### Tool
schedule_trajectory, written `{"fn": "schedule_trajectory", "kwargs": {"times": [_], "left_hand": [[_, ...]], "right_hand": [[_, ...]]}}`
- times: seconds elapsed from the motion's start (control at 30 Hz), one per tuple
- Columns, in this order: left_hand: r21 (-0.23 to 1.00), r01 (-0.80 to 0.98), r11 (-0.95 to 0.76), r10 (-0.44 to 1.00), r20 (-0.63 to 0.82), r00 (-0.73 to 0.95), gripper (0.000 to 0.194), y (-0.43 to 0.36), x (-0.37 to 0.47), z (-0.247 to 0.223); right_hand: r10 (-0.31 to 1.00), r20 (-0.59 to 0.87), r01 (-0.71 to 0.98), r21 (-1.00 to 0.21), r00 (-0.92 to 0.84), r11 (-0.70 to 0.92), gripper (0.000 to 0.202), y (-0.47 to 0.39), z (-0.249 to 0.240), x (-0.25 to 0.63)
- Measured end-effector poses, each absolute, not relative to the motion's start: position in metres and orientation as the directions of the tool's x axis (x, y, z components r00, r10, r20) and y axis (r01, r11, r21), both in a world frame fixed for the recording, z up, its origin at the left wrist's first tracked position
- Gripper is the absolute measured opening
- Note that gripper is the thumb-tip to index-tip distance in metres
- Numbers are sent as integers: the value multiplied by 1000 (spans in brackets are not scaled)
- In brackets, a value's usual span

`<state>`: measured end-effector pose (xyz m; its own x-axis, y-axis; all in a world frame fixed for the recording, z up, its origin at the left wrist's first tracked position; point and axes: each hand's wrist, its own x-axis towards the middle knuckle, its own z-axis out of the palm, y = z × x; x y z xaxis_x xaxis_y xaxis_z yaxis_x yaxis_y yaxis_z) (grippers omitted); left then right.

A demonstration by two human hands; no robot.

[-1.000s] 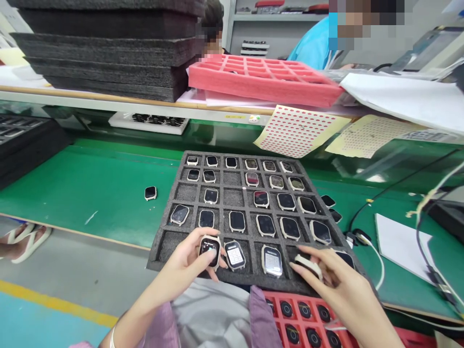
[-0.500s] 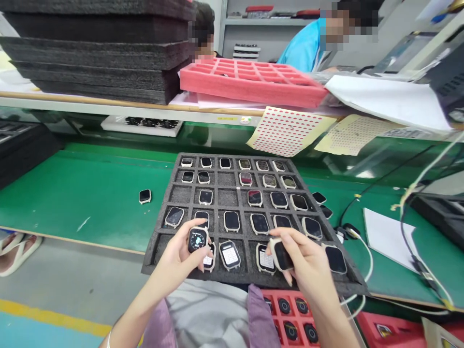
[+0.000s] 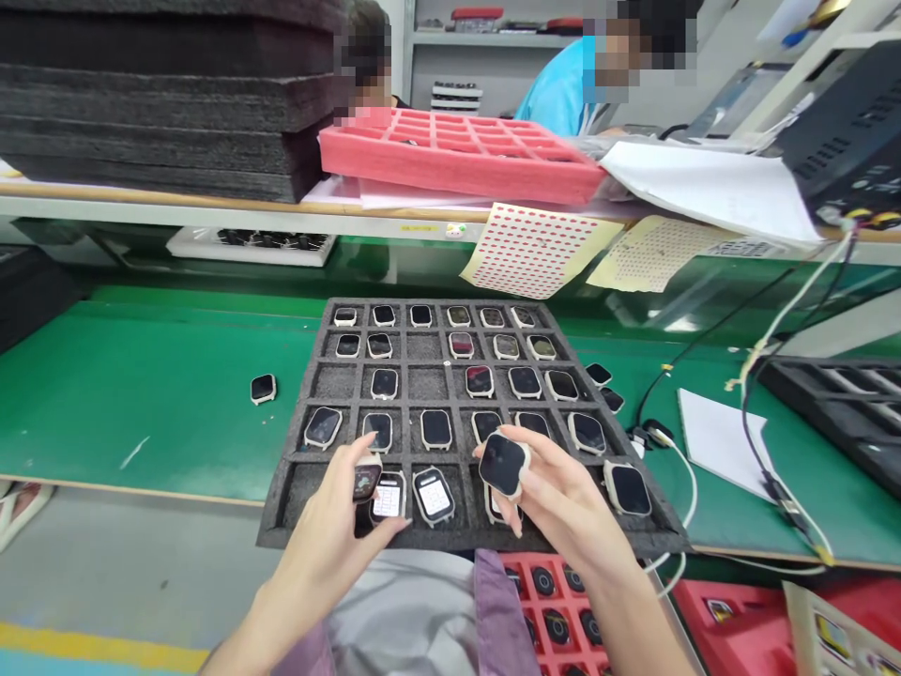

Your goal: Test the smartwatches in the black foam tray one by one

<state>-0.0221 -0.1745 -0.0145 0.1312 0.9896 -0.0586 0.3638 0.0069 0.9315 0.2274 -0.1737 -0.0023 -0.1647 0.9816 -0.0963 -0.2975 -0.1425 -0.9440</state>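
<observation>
Over the near left of a black foam tray (image 3: 450, 521), my left hand (image 3: 328, 526) holds a smartwatch (image 3: 367, 481) without a strap, turned partly sideways. Its screen is lit, and my thumb is stretched away from it. My right hand (image 3: 563, 502) grips a second smartwatch (image 3: 504, 464) by its edges, its dark screen facing up. Between the hands, in the front row, lies a watch with a lit white screen (image 3: 435, 495). Another white-screened watch (image 3: 388, 498) sits beside my left fingers. A third watch in that row is partly hidden under my right hand.
More watches fill many tray compartments. One loose watch (image 3: 263, 388) lies on the green table (image 3: 175, 394) at left. White cables (image 3: 686, 469) and paper (image 3: 725, 441) are at right. A red foam tray (image 3: 457, 169) and stacked black foam (image 3: 161, 122) stand on the shelf; people are behind.
My right hand has moved left and turned its watch screen-up. My left hand has tilted its watch sideways, with the thumb moved off its face. The view has shifted slightly right.
</observation>
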Motion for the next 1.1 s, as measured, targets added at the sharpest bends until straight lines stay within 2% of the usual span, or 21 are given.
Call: {"fn": "schedule_trajectory", "kwargs": {"times": [0.13, 0.23, 0.37, 0.47, 0.57, 0.7, 0.87, 1.1], "left_hand": [[905, 425, -35, 989, -30, 146, 69, -172, -20, -14], [924, 382, 3, 976, -86, 199, 74, -173, -17, -12], [971, 210, 114, 980, -145, 136, 54, -172, -11, -12], [985, 126, 118, 991, -124, 47, 40, -170, -7, -14], [988, 95, 120, 991, -124, 44, 35, -167, -6, -14], [987, 105, 124, 988, -133, 74, 33, -166, -8, -15], [976, 209, 65, 991, -88, 103, 25, -166, -12, -13], [977, 197, 75, 992, -93, 84, 28, -167, -14, -11]], "right_hand": [[981, -118, -339, -926, -155, -164, 48, -176, 4, 223], [973, -129, -376, -906, -190, -194, 46, -177, 5, 220], [971, -139, -390, -897, -193, -206, 42, -177, 0, 220], [969, -137, -391, -896, -205, -210, 45, -177, -4, 222], [972, -121, -393, -899, -204, -194, 46, -178, -6, 223], [976, -100, -379, -910, -192, -167, 43, -178, -6, 222], [983, -104, -360, -920, -150, -153, 38, -180, -4, 217], [984, -104, -357, -922, -146, -150, 35, -181, -5, 217]]}}
